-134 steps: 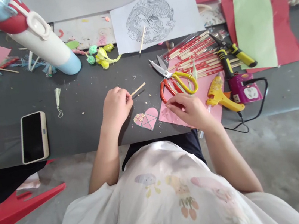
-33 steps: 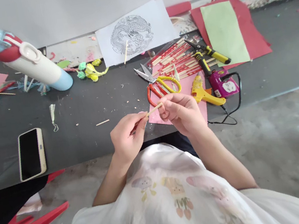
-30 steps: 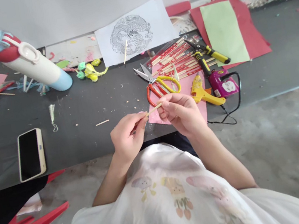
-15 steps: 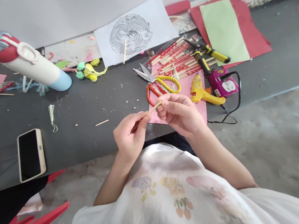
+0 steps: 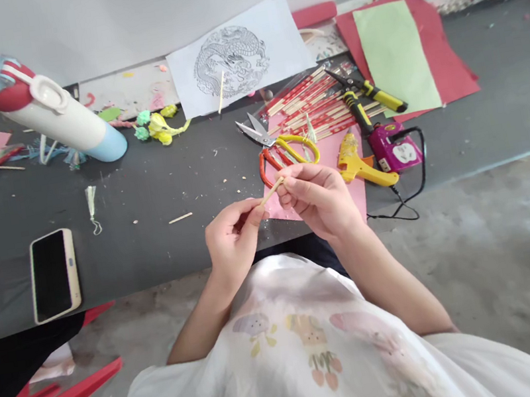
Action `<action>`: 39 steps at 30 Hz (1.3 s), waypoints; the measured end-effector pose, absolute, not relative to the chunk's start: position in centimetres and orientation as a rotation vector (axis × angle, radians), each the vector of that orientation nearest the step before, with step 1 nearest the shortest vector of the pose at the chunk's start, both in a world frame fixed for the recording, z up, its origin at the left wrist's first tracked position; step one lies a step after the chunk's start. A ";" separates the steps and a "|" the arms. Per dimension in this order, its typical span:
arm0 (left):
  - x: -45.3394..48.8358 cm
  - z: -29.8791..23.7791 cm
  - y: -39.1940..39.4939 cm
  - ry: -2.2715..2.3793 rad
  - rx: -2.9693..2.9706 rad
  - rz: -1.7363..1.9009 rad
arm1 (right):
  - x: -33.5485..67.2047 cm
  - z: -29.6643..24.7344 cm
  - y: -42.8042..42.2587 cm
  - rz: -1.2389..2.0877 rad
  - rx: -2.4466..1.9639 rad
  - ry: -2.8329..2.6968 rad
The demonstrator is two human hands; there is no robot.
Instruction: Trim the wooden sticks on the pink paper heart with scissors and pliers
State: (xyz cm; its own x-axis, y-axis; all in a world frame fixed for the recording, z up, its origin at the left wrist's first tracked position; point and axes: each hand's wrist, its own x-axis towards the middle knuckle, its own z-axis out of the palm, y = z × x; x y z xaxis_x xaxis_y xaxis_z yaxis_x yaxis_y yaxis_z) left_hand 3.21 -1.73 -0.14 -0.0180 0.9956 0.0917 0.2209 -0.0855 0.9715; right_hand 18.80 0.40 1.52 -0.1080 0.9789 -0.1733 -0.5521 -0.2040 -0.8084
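Observation:
Between my two hands is a short piece of pale wooden stick (image 5: 271,191), tilted up to the right. The thumb and forefinger of my left hand (image 5: 233,234) pinch its lower end. My right hand (image 5: 320,200) grips the upper end with its fingertips, which hide that tip. Just beyond my right hand lie scissors (image 5: 281,142) with one red and one yellow handle, blades apart. Beneath that hand is a pink paper sheet (image 5: 357,194). A yellow glue gun (image 5: 360,163) rests to its right. A loose stick piece (image 5: 180,218) lies left of my left hand.
Chopsticks in red-patterned wrappers (image 5: 311,107) lie behind the scissors, beside yellow-and-black pliers (image 5: 373,91). A purple box (image 5: 395,146) trails a black cable. A dragon print (image 5: 233,59) leans at the back. Left stand a bottle (image 5: 66,122) and a phone (image 5: 53,275).
Both hands keep their pinch on the stick piece. My left hand has shifted very slightly right, and the stick's angle has changed a little. The things on the table stay put.

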 end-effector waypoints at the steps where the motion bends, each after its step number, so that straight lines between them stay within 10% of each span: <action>1: 3.2 -0.2 -1.7 1.349 1.414 1.180 | 18.8 1.5 0.4 1.616 -0.858 -0.686; 39: 2.8 -1.4 -1.3 1.276 1.384 0.958 | 19.4 -1.3 1.2 1.364 -1.129 -0.915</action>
